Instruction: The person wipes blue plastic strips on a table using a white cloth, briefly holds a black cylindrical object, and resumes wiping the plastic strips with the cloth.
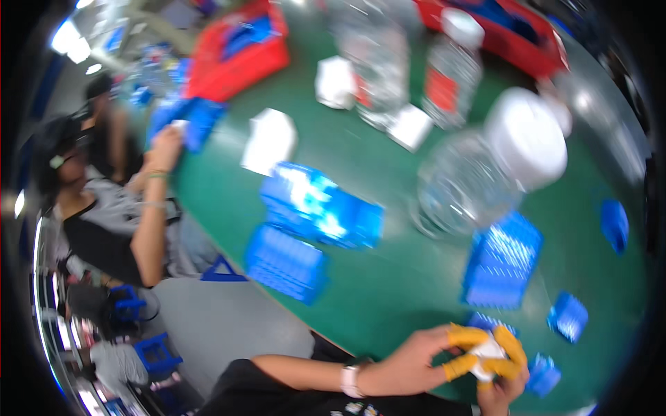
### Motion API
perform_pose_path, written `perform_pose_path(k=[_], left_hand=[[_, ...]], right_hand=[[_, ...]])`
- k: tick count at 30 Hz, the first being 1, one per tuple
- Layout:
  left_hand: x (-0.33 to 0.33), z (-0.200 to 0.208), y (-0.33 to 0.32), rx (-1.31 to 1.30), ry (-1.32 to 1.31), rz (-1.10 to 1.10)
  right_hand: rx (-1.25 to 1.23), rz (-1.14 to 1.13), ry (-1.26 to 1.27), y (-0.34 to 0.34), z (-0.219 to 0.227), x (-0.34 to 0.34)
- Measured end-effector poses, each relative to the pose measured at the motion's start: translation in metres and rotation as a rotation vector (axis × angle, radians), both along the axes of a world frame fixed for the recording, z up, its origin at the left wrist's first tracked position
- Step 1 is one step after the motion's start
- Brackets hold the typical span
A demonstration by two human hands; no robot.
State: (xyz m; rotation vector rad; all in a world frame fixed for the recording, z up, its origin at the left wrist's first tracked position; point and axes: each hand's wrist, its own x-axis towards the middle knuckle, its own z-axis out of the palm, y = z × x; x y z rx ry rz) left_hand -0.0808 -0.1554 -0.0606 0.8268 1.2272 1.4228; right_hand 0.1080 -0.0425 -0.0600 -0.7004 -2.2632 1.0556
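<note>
My left hand [409, 357] comes in from the lower edge, a pale band on its wrist and yellow covers on its fingertips. Close against it is my right hand [508, 381], also with yellow-covered fingertips. Both are closed around a small white piece [491, 350], mostly hidden by the fingers and too blurred to name. Just behind the fingers lies a blue ridged piece [494, 322], partly covered. A larger blue ridged block [504, 262] rests beyond it. Small blue pieces [543, 374] lie beside my right hand.
A large clear jar with a white lid [468, 180] stands on the green table [388, 284]. Behind are a clear bottle [452, 73], red bins [239, 55] and white wads [270, 141]. Shiny blue packs [319, 204] lie left. A co-worker [111, 208] sits at the table's left edge.
</note>
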Motion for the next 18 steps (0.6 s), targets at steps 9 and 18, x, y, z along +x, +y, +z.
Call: perform_pose_path(k=[9,18], left_hand=[[0.012,-0.027,0.015,-0.099,-0.304,0.072],[-0.002,-0.006,0.017,-0.175,-0.542,0.17]], right_hand=[[0.595,0.136,-0.047,-0.004,0.018,-0.02],[0.454,0.001,-0.122,-0.013,0.011,-0.029]])
